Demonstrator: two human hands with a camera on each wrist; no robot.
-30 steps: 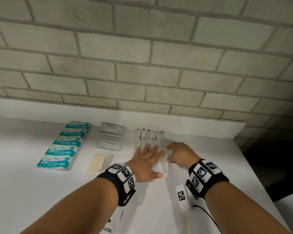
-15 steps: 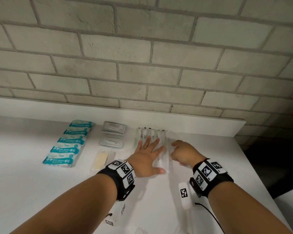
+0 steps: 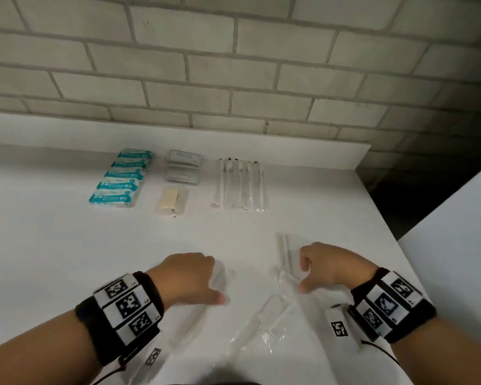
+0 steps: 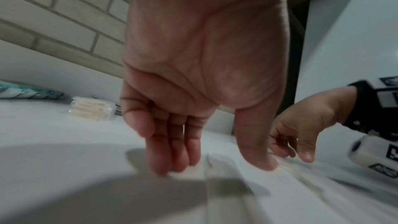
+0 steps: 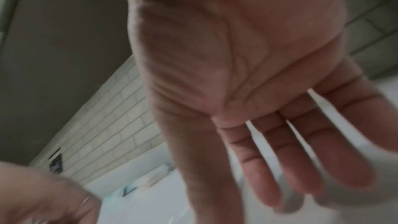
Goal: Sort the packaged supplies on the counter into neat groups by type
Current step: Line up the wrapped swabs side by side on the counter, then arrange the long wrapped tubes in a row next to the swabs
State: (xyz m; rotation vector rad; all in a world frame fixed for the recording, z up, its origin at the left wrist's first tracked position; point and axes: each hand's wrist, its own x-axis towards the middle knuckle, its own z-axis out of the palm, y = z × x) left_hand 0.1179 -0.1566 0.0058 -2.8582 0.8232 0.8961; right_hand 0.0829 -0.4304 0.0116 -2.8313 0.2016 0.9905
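Note:
Sorted at the back of the white counter (image 3: 53, 245) lie a row of teal-and-white packets (image 3: 117, 179), grey sachets (image 3: 184, 168), a cream pack (image 3: 170, 202) and a row of clear long-stick packets (image 3: 240, 184). Near the front lie several loose clear packets (image 3: 261, 320), hard to make out. My left hand (image 3: 217, 284) hovers over one of them (image 3: 222, 273), with straight fingers (image 4: 172, 156) pointing down at the counter and holding nothing. My right hand (image 3: 303, 273) hangs over another clear packet (image 3: 285, 251), its fingers (image 5: 301, 168) spread and empty.
A brick wall (image 3: 233, 79) and a low white ledge (image 3: 289, 145) close the back. The counter ends at the right (image 3: 386, 226) beside a dark gap (image 3: 417, 190) and another white surface (image 3: 461, 218).
Both hands have drawn back from the row of long-stick packets to the front of the counter. The left hand no longer lies flat on that row. Loose clear packets have come into view.

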